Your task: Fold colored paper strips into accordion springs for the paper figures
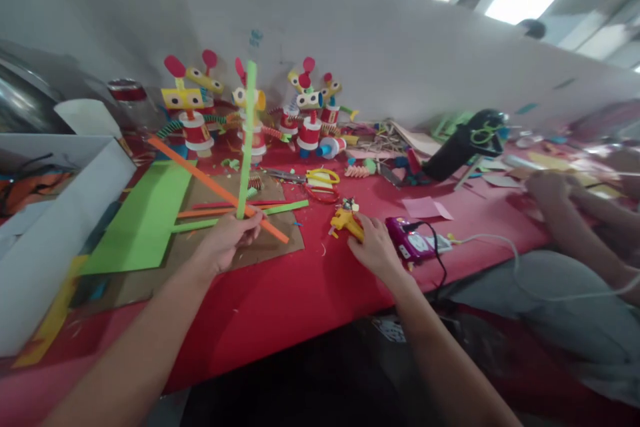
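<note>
Bare forearms [160, 320] are nearest. Over cardboard [285, 240], the left hand [235, 237] pinches green and orange strips [245, 173]; right of the cardboard, the right hand [377, 247] touches a glue gun [346, 221], finger grip unclear.

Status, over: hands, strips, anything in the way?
Left hand holds green strip and orange strip, crossed. Right hand on yellow glue gun. Scissors lie beyond, apart from both hands.

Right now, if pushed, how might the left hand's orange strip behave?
The orange strip, long and narrow, probably bends easily. It seems light: the left hand also pinches a green strip. It extends straight, so perhaps somewhat springy.
</note>
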`<state>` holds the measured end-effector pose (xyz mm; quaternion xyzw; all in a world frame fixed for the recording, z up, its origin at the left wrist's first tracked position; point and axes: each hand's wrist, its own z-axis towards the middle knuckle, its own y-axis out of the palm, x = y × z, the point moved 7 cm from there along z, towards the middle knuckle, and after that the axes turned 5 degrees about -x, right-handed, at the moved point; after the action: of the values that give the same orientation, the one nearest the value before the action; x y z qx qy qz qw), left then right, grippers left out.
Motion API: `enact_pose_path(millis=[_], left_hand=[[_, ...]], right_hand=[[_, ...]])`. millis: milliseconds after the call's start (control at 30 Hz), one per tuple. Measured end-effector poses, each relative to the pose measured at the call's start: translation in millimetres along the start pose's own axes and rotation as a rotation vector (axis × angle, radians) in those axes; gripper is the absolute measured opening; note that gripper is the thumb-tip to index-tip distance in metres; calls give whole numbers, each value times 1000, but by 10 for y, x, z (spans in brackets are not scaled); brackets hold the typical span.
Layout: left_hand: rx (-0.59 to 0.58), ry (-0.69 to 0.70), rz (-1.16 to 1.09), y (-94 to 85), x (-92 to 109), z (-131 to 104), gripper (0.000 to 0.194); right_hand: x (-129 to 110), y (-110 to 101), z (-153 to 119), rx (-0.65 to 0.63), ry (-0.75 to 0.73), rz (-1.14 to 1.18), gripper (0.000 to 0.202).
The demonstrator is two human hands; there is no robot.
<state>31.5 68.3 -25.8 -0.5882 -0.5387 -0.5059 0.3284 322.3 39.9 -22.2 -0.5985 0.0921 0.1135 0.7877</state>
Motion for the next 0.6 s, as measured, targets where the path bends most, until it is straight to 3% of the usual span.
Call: enact_pose_path(millis=[100,200,300,400,500,600], left_hand=[[-101,-86,68,-21,-58,17,23],[-103,-109,83,-138,-89,62,20],[-68,-119,112,-232,-123,105,22],[-30,-149,184,-283,-159,123,23],[3,-157,243,-296,-153,116,24],[18,-153,258,-274,-123,93,28]], right_hand=[[-36,34,-1,-70,30,-66,53],[-98,-32,-9,-96,61,-114,50],[-168,-195,-75,-42,77,-89,41],[-261,-278,-195,-28,96,176,27],[-501,-98,-326,-262,44,617,21],[-764,27,-439,-401,-37,777,21]])
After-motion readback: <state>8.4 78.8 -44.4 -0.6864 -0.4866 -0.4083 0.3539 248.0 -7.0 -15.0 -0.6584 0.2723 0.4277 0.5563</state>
